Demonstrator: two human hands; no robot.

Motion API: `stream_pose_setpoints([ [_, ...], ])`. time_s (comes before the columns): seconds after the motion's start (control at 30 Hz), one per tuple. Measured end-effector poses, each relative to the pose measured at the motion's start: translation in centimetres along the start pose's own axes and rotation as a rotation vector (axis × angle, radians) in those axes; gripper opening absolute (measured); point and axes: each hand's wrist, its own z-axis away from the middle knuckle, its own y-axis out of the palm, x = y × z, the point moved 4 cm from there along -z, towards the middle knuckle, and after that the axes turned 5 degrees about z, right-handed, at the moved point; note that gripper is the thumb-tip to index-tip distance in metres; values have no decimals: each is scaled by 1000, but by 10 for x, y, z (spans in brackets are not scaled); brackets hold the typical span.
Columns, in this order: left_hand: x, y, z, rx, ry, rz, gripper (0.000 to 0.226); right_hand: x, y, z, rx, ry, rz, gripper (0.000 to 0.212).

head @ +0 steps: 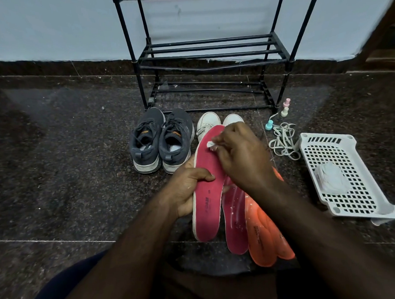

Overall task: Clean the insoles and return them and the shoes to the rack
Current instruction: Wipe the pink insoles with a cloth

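My left hand [189, 188] grips a pink insole [208, 201] by its left edge and holds it up off the floor. My right hand [240, 156] pinches a small white wipe [211, 144] against the insole's upper part. A second pink insole [234, 220] and two orange insoles [263, 237] lie on the floor just right of it. A pair of grey sneakers [161, 139] and a pair of white shoes [213, 123], partly hidden by my hands, stand in front of the black shoe rack [210, 55].
A white perforated plastic basket [344, 176] lies at the right with a white wipe packet [330, 176] in it. Loose white laces [283, 142] and three small pastel bottles [284, 112] sit by the rack's right leg. The floor is dark granite.
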Motion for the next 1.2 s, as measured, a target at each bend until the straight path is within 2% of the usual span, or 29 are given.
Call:
stream_pose_setpoints([
  [0.1, -2, 6, 4, 0, 7, -40, 51, 3, 10, 5, 82, -39, 9, 9],
  [0.27, -5, 0, 0, -25, 45, -53, 52, 19, 17, 12, 182, -134, -102, 22],
  [0.4, -3, 2, 1, -14, 39, -69, 58, 13, 18, 12, 115, -103, -92, 13],
  [0.53, -1, 4, 3, 30, 12, -52, 62, -6, 11, 3, 19, -10, -13, 15],
  [0.6, 0, 5, 3, 30, 1, -47, 61, -9, 10, 2, 23, 12, -3, 16],
  [0.73, -2, 4, 2, -26, 21, -63, 54, 11, 14, 13, 90, -92, -113, 17],
  [0.87, -5, 8, 5, -14, 17, -76, 53, 14, 13, 12, 21, -128, -89, 12],
  [1.03, -3, 6, 6, 25, -18, -13, 60, -7, 3, -1, -23, 18, -37, 14],
  [1.1, -3, 7, 6, 25, -26, 35, 54, -8, 0, -1, -8, 26, -66, 18],
  [1.2, -3, 13, 8, -9, -74, 73, 29, -3, 4, 1, 41, 0, -37, 25],
])
